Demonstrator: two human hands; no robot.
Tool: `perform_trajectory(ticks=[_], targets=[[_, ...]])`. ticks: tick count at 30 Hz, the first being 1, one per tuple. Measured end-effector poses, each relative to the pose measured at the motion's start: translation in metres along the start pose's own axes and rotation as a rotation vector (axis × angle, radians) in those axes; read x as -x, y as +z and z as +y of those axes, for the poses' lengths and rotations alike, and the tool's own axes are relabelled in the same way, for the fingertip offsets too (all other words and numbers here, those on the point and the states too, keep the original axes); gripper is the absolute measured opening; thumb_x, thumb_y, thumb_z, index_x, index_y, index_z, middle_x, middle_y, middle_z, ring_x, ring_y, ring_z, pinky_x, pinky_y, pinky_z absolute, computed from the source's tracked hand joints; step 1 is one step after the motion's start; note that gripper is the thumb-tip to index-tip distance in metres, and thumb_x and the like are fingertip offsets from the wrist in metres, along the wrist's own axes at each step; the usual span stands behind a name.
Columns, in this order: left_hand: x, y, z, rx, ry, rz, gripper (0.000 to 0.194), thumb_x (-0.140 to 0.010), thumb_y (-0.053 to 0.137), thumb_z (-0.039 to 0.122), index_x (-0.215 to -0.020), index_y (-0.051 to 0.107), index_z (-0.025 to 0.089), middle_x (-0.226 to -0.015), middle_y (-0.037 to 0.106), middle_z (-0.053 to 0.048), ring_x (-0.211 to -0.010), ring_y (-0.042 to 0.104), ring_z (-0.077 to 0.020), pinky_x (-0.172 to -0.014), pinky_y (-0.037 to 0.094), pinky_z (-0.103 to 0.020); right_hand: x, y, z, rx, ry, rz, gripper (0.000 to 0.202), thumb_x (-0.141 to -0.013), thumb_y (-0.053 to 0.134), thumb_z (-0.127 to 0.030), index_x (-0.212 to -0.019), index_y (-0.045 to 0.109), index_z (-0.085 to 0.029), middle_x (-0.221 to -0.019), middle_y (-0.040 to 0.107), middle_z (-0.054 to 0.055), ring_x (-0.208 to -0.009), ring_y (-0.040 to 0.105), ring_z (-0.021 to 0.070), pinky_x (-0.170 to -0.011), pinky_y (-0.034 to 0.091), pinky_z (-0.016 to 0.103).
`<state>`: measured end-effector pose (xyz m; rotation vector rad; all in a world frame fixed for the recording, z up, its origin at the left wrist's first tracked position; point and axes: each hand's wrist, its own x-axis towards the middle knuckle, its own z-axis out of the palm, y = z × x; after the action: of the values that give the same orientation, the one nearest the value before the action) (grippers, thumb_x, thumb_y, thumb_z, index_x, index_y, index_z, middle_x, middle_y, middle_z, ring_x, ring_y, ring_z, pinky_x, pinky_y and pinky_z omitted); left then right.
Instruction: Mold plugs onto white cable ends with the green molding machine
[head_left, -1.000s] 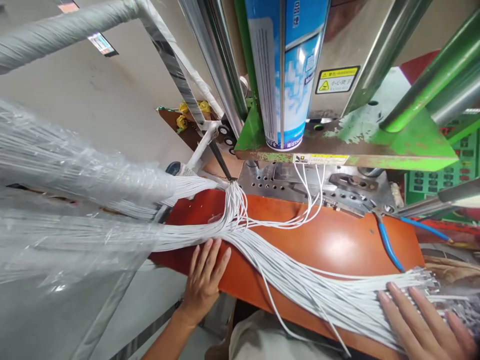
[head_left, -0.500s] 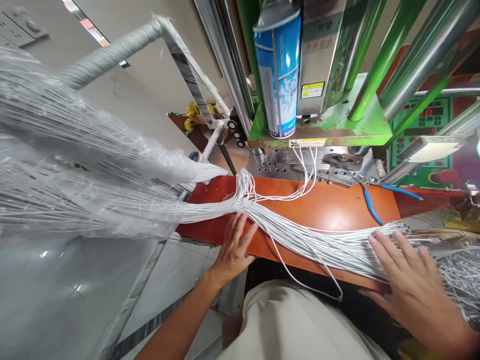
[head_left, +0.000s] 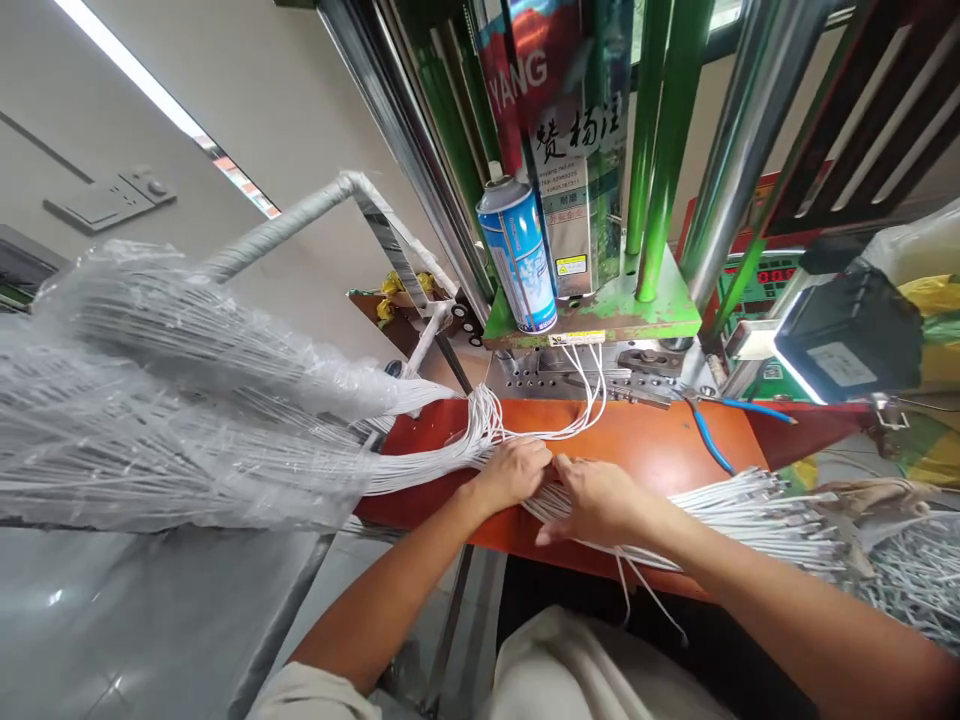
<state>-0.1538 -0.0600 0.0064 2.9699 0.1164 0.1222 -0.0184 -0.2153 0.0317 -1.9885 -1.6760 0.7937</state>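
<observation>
A thick bundle of white cables (head_left: 735,515) runs lengthwise across the orange-brown work surface (head_left: 652,440). My left hand (head_left: 517,470) is closed on the cables near the middle, its fingers curled under and partly hidden. Right beside it, my right hand (head_left: 600,500) grips the same bundle from above, fingers bent and thumb on the near side. The fingertips of both hands almost meet. Two loose cable ends (head_left: 660,600) hang over the near edge. A few cables (head_left: 592,390) loop up into the green press (head_left: 645,315).
Plastic-wrapped cables (head_left: 225,400) fill the left on a wrapped frame (head_left: 285,225). A blue spray can (head_left: 521,265) stands on the press. Blue-handled pliers (head_left: 709,435) lie at the back right. A pile of short cable pieces (head_left: 915,570) sits far right.
My right hand has moved left from the bundle's right end to beside my left hand. Both hands have closed on the cables. The view has tilted up.
</observation>
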Motion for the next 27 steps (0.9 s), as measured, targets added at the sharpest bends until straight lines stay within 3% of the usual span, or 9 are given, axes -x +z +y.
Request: perform_trajectory(ticks=[3,8,11,14,18,20,23,25,27], targets=[[-0.007,0.007,0.000,0.137,-0.101,0.061,0.026,-0.101,0.057,0.032,-0.082,0.065,0.016,-0.079,0.064,-0.002,-0.077,0.060,-0.0162,-0.074,0.046,-0.028,-0.014,-0.010,0.018,-0.143,-0.033,-0.066,0.028,-0.089,0.068,-0.044,-0.093,0.063,-0.017,-0.082,0.064,0.005,-0.074,0.059,0.0204,-0.070,0.045,0.033],[-0.005,0.000,-0.002,0.504,-0.127,0.055,0.034,-0.091,0.072,0.050,-0.085,0.069,0.017,-0.082,0.066,-0.001,-0.080,0.060,-0.0143,-0.077,0.045,-0.025,-0.022,-0.022,0.052,-0.463,-0.111,-0.245,0.053,-0.094,0.051,-0.066,-0.082,0.062,-0.016,-0.065,0.049,-0.002,-0.059,0.039,0.0117,-0.053,0.033,0.026],[-0.004,-0.001,-0.007,0.568,-0.086,0.013,0.033,-0.092,0.072,0.047,-0.080,0.071,0.017,-0.079,0.064,-0.001,-0.080,0.060,-0.0146,-0.078,0.044,-0.026,-0.018,-0.024,0.053,-0.576,-0.075,-0.290,0.053,-0.092,0.054,-0.068,-0.080,0.059,-0.016,-0.065,0.045,-0.003,-0.060,0.034,0.0114,-0.053,0.029,0.026],[-0.004,0.002,-0.011,0.610,-0.111,0.020,0.032,-0.094,0.070,0.044,-0.078,0.072,0.016,-0.077,0.063,-0.001,-0.078,0.059,-0.0139,-0.076,0.043,-0.025,-0.011,-0.025,0.051,-0.471,-0.069,-0.299,0.045,-0.088,0.063,-0.061,-0.078,0.060,-0.017,-0.067,0.044,-0.004,-0.064,0.031,0.0117,-0.055,0.028,0.026],[-0.006,0.000,-0.006,0.633,-0.124,0.076,0.032,-0.093,0.071,0.047,-0.085,0.072,0.016,-0.083,0.065,-0.003,-0.079,0.062,-0.0151,-0.077,0.047,-0.026,-0.005,-0.025,0.042,-0.304,-0.076,-0.144,0.034,-0.094,0.056,-0.047,-0.076,0.060,-0.018,-0.071,0.052,-0.002,-0.066,0.037,0.0129,-0.061,0.033,0.027],[-0.009,-0.007,0.005,0.593,-0.079,0.145,0.036,-0.093,0.071,0.047,-0.111,0.072,0.016,-0.104,0.069,-0.008,-0.097,0.066,-0.0202,-0.089,0.051,-0.030,0.000,-0.031,0.029,-0.256,-0.063,-0.049,0.035,-0.098,0.051,-0.044,-0.076,0.060,-0.019,-0.074,0.057,0.000,-0.067,0.041,0.0134,-0.063,0.035,0.028],[-0.008,-0.026,0.030,0.555,0.053,0.222,0.059,-0.097,0.065,0.043,-0.148,0.050,0.015,-0.134,0.063,-0.016,-0.124,0.060,-0.0263,-0.107,0.046,-0.036,0.019,-0.053,0.007,-0.242,0.006,-0.018,0.035,-0.101,0.048,-0.045,-0.079,0.058,-0.020,-0.070,0.058,0.000,-0.061,0.043,0.0129,-0.058,0.034,0.027],[0.002,-0.043,0.043,0.594,0.073,0.175,0.055,-0.101,0.059,0.041,-0.149,0.050,0.015,-0.125,0.069,-0.014,-0.113,0.066,-0.0238,-0.100,0.050,-0.033,0.042,-0.073,0.003,-0.298,0.026,-0.101,0.036,-0.101,0.049,-0.050,-0.083,0.060,-0.022,-0.068,0.056,-0.002,-0.059,0.044,0.0127,-0.054,0.034,0.026],[0.020,-0.061,0.048,0.660,-0.022,0.068,0.040,-0.103,0.054,0.040,-0.133,0.063,0.016,-0.103,0.074,-0.009,-0.091,0.069,-0.0191,-0.085,0.052,-0.027,0.073,-0.089,0.012,-0.303,0.021,-0.153,0.038,-0.099,0.052,-0.056,-0.086,0.064,-0.023,-0.070,0.057,-0.001,-0.061,0.049,0.0134,-0.054,0.037,0.024]])
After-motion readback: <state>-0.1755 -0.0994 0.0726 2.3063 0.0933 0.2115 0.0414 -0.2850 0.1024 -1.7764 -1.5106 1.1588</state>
